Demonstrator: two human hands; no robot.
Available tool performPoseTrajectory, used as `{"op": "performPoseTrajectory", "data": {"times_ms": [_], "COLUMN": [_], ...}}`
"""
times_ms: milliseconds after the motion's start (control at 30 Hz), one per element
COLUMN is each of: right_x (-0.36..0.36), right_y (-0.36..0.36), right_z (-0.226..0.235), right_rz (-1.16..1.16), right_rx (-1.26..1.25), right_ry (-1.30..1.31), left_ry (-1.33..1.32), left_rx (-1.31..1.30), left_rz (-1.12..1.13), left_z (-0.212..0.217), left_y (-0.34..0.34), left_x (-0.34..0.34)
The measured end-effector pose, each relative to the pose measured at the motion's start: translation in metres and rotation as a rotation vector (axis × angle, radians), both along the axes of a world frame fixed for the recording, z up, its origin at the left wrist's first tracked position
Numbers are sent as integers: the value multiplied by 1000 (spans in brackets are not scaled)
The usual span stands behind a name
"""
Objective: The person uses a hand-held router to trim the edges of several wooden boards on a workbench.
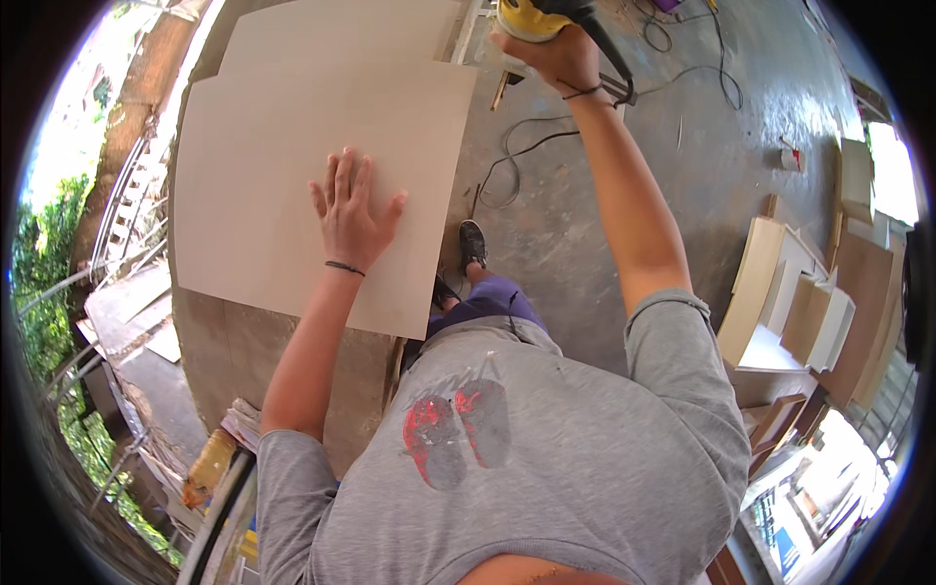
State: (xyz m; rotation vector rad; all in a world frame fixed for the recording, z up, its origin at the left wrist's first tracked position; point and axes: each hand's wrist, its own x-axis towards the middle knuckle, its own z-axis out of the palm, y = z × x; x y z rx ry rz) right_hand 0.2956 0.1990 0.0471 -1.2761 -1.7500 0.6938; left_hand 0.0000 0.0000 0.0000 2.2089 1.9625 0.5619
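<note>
My left hand (pixel 351 216) lies flat on a large pale board (pixel 263 195), palm down with its fingers spread. It holds nothing. Out ahead on the right, at the top edge of the picture, my right hand (pixel 570 60) is wrapped round a yellow and black power sander (pixel 534 21). The sander is partly cut off by the frame, and a thick black cord or hose (pixel 612 49) runs down from it beside my wrist. It is beyond the board's right edge, apart from it.
Another pale sheet (pixel 331 34) lies at the board's far end. Thin cables (pixel 512 156) snake over the grey floor (pixel 721 185). Wooden cabinet parts (pixel 780 292) stand at the right, with a small white and red pot (pixel 791 159) beyond them. Scrap and greenery are at the left.
</note>
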Motion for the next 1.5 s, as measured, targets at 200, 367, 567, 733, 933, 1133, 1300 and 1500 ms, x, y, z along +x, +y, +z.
{"op": "performPoseTrajectory", "data": {"times_ms": [200,367,567,733,933,1133,1300,1500], "right_x": [33,42,22,3,-21,-35,-37,-44], "right_y": [-68,-121,-173,-129,-73,-58,-67,-103], "right_z": [23,2,-12,-33,4,2,5,3], "right_rz": [-131,84,56,161,94,96,105,148], "right_rx": [93,192,178,-37,31,49,-12,-31], "right_ry": [-61,-106,-88,105,-84,0,-53,-77], "left_ry": [82,85,-266,-102,53,23,25,41], "left_rx": [-22,22,-20,112,-21,-38,-16,3], "left_rz": [-75,-70,-187,-161,2,27,26,23], "left_z": [20,19,4,-2,12,14,12,10], "left_y": [57,128,137,66,-24,-27,-26,-25], "left_x": [89,112,79,23,-39,-40,-38,-37]}}
